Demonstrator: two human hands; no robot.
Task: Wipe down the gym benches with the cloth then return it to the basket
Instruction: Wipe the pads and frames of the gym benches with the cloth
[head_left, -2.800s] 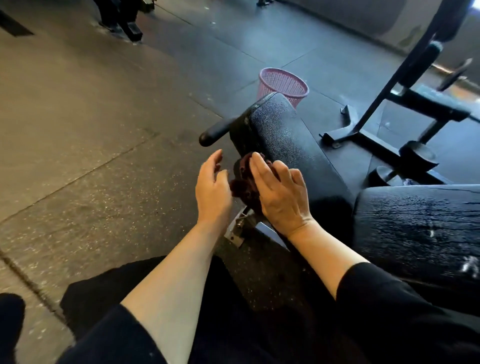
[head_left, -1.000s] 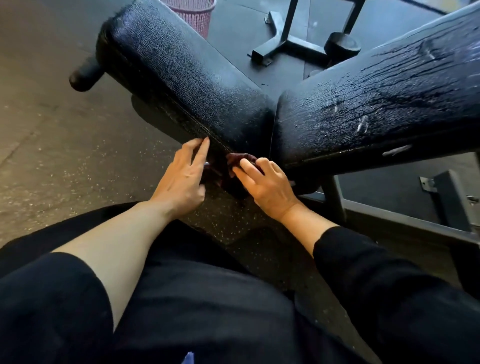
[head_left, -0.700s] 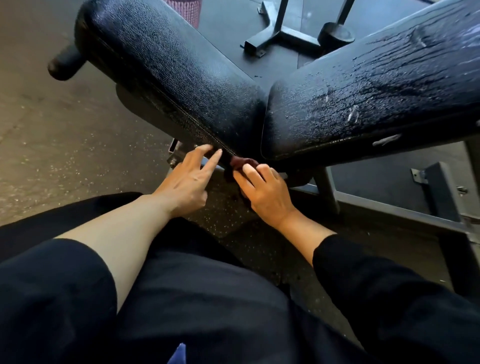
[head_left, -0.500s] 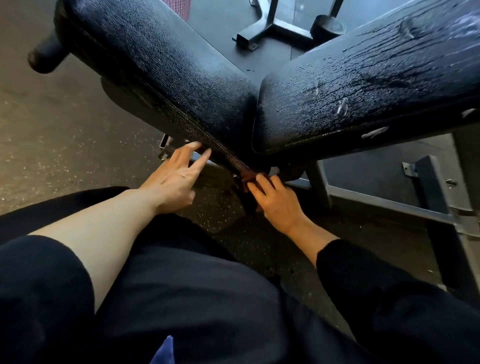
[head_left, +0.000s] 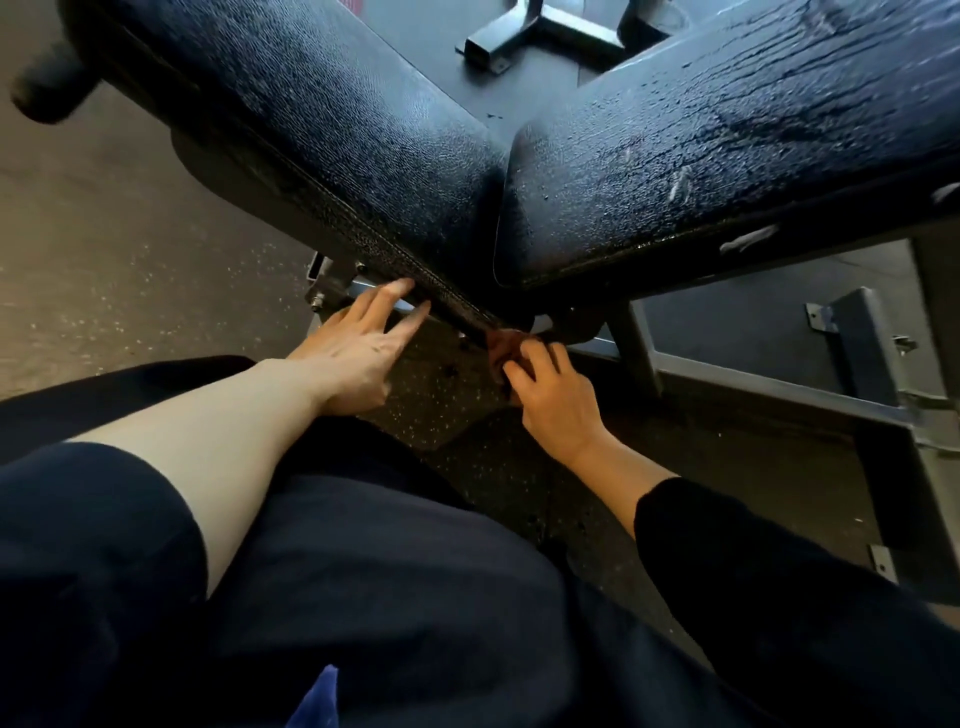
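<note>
A black padded gym bench fills the upper frame, with its seat pad (head_left: 332, 135) on the left and its wet, streaked back pad (head_left: 727, 145) on the right. My right hand (head_left: 556, 400) presses a dark red cloth (head_left: 504, 340) against the lower edge of the bench where the two pads meet; only a small bit of cloth shows above my fingers. My left hand (head_left: 358, 353) lies with straight fingers touching the underside edge of the seat pad. A sliver of the pink basket (head_left: 350, 4) shows at the top edge.
The bench's grey steel frame (head_left: 779, 384) runs along the floor to the right, with a bracket (head_left: 324, 283) under the seat. Another machine's black base (head_left: 540, 39) stands behind. A foam roller handle (head_left: 49, 88) sticks out at upper left. Speckled rubber floor (head_left: 104, 249) lies all around.
My view has moved closer and lower under the bench. My right hand slid the cloth from the seat pad's side down to the lower edge at the pad joint; my left hand followed along the seat's underside.
</note>
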